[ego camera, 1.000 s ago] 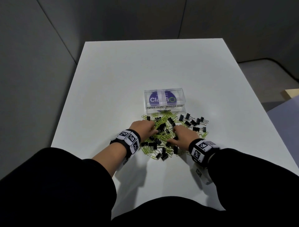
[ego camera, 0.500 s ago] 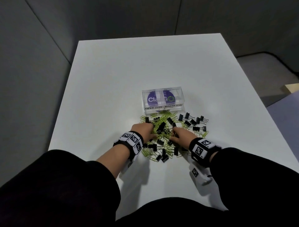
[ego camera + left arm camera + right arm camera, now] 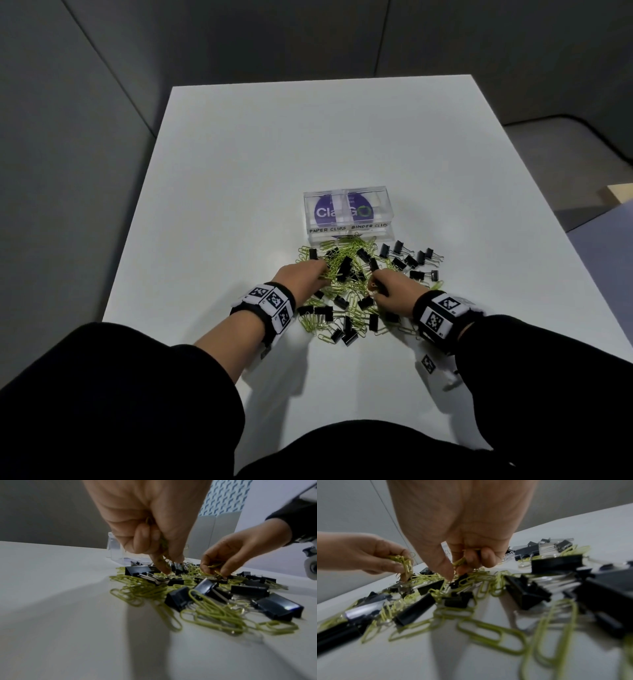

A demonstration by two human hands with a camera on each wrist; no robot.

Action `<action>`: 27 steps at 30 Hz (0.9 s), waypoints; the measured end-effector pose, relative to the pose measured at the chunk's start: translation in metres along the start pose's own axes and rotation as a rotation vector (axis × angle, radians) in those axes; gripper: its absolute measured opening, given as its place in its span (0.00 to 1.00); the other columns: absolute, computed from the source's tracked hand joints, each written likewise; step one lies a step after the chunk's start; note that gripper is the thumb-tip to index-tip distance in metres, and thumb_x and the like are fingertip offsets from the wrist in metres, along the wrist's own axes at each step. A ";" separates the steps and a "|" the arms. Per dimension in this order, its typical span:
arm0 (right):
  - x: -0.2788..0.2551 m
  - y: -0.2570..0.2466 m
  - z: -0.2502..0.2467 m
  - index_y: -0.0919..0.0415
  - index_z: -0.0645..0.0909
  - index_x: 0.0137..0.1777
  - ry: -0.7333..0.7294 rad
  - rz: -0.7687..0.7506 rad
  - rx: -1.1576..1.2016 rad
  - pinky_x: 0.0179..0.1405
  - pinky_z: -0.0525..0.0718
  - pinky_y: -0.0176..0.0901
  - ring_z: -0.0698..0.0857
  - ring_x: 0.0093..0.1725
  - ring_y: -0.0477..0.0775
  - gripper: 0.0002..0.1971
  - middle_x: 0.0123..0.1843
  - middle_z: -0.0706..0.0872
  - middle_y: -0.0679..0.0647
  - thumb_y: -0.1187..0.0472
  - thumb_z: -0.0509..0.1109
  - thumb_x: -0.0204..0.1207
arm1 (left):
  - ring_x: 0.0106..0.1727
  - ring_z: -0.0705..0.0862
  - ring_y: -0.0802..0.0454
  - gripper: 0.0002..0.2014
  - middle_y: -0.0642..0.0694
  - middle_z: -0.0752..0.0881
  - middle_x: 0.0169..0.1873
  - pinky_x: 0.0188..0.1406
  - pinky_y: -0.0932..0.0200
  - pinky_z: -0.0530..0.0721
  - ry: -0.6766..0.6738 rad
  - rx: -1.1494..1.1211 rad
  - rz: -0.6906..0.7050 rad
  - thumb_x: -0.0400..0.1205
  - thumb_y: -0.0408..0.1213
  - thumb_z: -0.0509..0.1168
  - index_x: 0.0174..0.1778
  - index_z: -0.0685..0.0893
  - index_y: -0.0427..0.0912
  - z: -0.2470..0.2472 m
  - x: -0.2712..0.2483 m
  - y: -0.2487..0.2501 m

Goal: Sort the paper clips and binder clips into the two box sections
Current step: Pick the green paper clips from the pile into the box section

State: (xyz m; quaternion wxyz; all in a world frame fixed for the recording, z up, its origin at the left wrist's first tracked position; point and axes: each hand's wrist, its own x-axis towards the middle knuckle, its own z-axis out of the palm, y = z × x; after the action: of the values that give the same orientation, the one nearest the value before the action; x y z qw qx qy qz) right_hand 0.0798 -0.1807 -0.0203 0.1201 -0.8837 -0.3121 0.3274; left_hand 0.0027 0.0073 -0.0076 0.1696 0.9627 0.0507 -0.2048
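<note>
Yellow-green wire paper clips [image 3: 346, 255] and black metal binder clips [image 3: 412, 262] lie mixed in a heap on the white desk [image 3: 239, 171], just before the clear plastic two-section box [image 3: 347, 229]. Left hand [image 3: 301, 277] pinches a bunch of paper clips; right hand [image 3: 392, 289] pinches a few too, both over the heap.

Plain white desk [image 3: 239, 171], and sitting on it is a clear plastic two-section box [image 3: 348, 229] labelled PAPER CLIPS and BINDER CLIPS. Right in front of the box is a mixed heap of yellow-green paper clips [image 3: 349, 248] and black binder clips [image 3: 399, 247].
</note>
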 end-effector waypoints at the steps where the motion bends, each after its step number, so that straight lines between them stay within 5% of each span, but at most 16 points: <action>1: -0.001 0.000 0.000 0.63 0.74 0.62 0.001 -0.014 -0.027 0.55 0.76 0.40 0.76 0.52 0.52 0.12 0.61 0.79 0.59 0.63 0.62 0.79 | 0.60 0.81 0.46 0.18 0.44 0.82 0.61 0.58 0.53 0.80 0.015 -0.009 0.000 0.86 0.45 0.56 0.68 0.73 0.41 -0.001 -0.001 0.000; 8: -0.001 0.003 0.004 0.64 0.75 0.60 0.013 -0.048 -0.164 0.56 0.75 0.36 0.79 0.56 0.54 0.13 0.60 0.78 0.57 0.57 0.60 0.82 | 0.59 0.81 0.47 0.15 0.45 0.80 0.63 0.56 0.55 0.79 0.046 -0.063 0.004 0.87 0.39 0.51 0.68 0.73 0.41 0.003 -0.001 0.000; 13: 0.001 0.006 -0.009 0.59 0.70 0.44 0.082 -0.040 0.054 0.35 0.70 0.30 0.74 0.40 0.50 0.08 0.37 0.73 0.47 0.60 0.54 0.84 | 0.54 0.82 0.47 0.14 0.44 0.82 0.58 0.54 0.54 0.80 0.076 -0.134 0.007 0.87 0.35 0.49 0.64 0.74 0.42 0.006 -0.003 -0.003; 17: 0.002 0.007 -0.026 0.58 0.66 0.47 0.155 -0.045 0.149 0.32 0.68 0.36 0.69 0.33 0.47 0.08 0.34 0.71 0.47 0.58 0.50 0.86 | 0.49 0.82 0.44 0.14 0.42 0.82 0.48 0.47 0.54 0.78 0.113 -0.180 -0.015 0.87 0.42 0.47 0.55 0.74 0.39 0.004 -0.001 -0.007; 21: 0.011 0.001 -0.032 0.57 0.65 0.50 0.190 -0.041 0.173 0.34 0.71 0.42 0.73 0.34 0.51 0.07 0.34 0.75 0.49 0.56 0.48 0.86 | 0.38 0.75 0.53 0.22 0.52 0.76 0.38 0.39 0.59 0.76 0.114 -0.144 -0.020 0.81 0.60 0.53 0.47 0.75 0.43 -0.002 0.001 -0.009; 23: 0.017 -0.006 -0.034 0.58 0.66 0.52 0.204 -0.030 0.181 0.31 0.69 0.41 0.73 0.33 0.51 0.07 0.33 0.73 0.47 0.55 0.50 0.86 | 0.37 0.78 0.51 0.21 0.50 0.79 0.36 0.35 0.58 0.76 0.140 -0.124 -0.025 0.81 0.59 0.55 0.42 0.76 0.42 -0.005 0.003 -0.011; 27: 0.030 -0.019 -0.036 0.60 0.71 0.56 0.183 0.014 0.098 0.31 0.70 0.40 0.77 0.36 0.51 0.12 0.39 0.80 0.51 0.52 0.55 0.84 | 0.44 0.86 0.42 0.20 0.40 0.88 0.41 0.47 0.47 0.84 0.135 -0.279 -0.038 0.86 0.48 0.53 0.46 0.82 0.37 -0.008 0.003 -0.016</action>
State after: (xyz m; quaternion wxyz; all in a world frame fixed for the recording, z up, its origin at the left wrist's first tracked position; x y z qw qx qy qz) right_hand 0.1119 -0.1475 -0.0002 0.1890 -0.9052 -0.2771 0.2611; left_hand 0.0061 0.0252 -0.0072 0.2941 0.9401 0.1084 -0.1338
